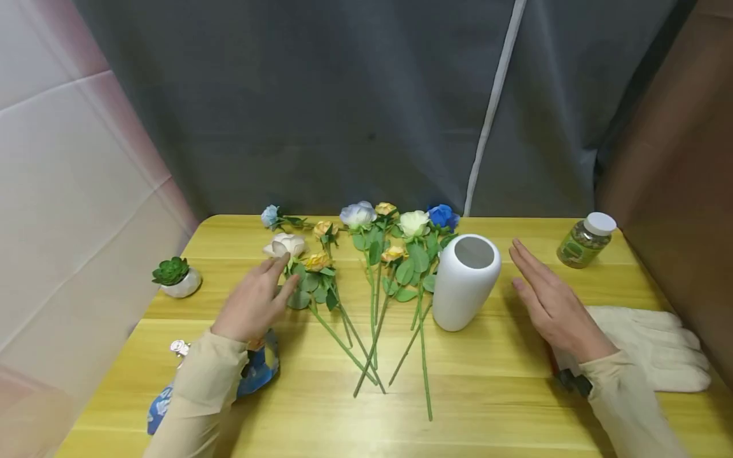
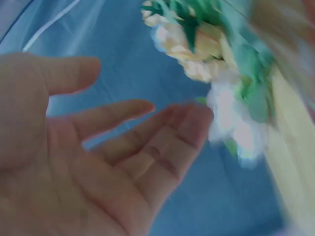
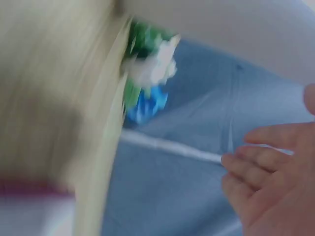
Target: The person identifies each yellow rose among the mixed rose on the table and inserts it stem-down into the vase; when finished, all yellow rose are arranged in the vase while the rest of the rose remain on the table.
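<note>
fingers of left hand (image 1: 256,304) lie spread and empty over leaves of flowers (image 1: 366,254) on bench (image 1: 504,394); right hand (image 1: 551,304), flat and empty, hovers beside white vase (image 1: 464,283)

From the vase (image 1: 464,282), your flowers (image 1: 366,267) lie at nine o'clock, the jar (image 1: 585,240) at two, the glove (image 1: 653,346) at four; the potted plant (image 1: 174,277) sits beyond the flowers, at nine.

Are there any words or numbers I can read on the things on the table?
None can be read.
The jar has a green label, but its print is too small to read.
The blue patterned thing under the left hand's arm shows no readable words.
The white vase is plain.
</note>
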`<state>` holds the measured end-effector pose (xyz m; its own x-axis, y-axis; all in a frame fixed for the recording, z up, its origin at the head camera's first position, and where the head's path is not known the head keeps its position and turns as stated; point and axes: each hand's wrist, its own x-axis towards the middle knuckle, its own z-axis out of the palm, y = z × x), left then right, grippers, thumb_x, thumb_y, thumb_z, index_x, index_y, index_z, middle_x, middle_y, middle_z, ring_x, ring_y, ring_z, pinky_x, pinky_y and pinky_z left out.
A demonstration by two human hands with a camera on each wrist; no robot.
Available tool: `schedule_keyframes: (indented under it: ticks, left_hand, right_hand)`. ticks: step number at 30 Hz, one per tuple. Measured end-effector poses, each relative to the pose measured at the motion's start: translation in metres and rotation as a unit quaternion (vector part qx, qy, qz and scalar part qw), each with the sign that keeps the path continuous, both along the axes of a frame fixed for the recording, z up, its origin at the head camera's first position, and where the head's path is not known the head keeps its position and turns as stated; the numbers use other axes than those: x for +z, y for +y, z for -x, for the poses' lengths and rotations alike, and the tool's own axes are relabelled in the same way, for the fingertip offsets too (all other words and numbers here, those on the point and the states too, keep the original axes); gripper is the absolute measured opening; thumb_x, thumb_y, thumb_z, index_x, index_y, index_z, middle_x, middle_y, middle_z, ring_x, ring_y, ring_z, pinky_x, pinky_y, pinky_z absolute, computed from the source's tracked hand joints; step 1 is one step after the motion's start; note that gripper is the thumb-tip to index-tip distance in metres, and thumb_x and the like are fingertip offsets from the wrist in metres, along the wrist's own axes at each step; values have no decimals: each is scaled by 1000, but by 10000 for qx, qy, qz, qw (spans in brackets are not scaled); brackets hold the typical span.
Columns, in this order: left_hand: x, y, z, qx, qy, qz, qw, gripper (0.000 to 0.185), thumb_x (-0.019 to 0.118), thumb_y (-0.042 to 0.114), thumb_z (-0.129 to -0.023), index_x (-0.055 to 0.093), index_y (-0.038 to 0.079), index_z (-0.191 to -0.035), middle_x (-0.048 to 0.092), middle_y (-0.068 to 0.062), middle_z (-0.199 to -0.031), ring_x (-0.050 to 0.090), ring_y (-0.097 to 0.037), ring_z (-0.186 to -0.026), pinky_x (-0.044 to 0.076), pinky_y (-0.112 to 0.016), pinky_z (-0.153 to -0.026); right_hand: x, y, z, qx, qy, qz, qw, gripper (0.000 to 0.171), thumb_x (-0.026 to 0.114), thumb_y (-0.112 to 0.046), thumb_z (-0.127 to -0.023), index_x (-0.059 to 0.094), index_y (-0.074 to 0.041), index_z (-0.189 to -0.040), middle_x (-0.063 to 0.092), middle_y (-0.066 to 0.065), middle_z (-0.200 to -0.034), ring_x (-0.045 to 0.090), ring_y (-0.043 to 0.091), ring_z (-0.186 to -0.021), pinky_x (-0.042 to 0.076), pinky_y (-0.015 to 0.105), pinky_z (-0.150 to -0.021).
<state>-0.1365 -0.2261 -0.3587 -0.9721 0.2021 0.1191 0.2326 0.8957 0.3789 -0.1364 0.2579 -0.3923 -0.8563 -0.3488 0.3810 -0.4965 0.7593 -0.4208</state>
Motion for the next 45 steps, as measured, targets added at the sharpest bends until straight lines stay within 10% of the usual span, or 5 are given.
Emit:
schedule_keyframes:
  ticks: [6,15,34,45]
  left_hand:
    - [0,26,-2,-29,-278,-1495,9884,33,57,22,-107,68,-3,-126,76,-18,-96,74,-27,-72,59,-39,-63]
    - [-32,44,-6,665,-1059,-2879,9494,19,62,11,-102,71,-5,-103,74,-18,-78,65,-19,-50,58,-41,-50]
    - [-42,65,22,1924,-916,-2421,9466,27,68,22,-101,76,-1,-89,66,-7,-57,59,-10,-40,55,-29,-47]
    - [-55,69,32,2019,-542,-1677,9634,44,76,26,-94,66,7,-56,56,0,-44,63,-22,-52,53,-54,-97]
  right_hand:
    - [-1,-16,-5,392,-359,1560,9863,58,60,-7,-103,43,-19,-157,46,11,-159,45,-10,-135,35,7,-108]
    - [3,-31,-7,595,-966,2413,9638,56,62,-3,-101,45,-7,-154,49,21,-154,50,-11,-128,43,10,-103]
    - [6,-36,-9,799,-939,2534,9595,54,59,0,-101,44,-1,-153,48,24,-154,50,-11,-128,42,9,-103]
    - [5,-40,-9,797,-838,2529,9606,61,66,1,-96,46,-4,-153,51,22,-152,51,-10,-129,42,9,-104]
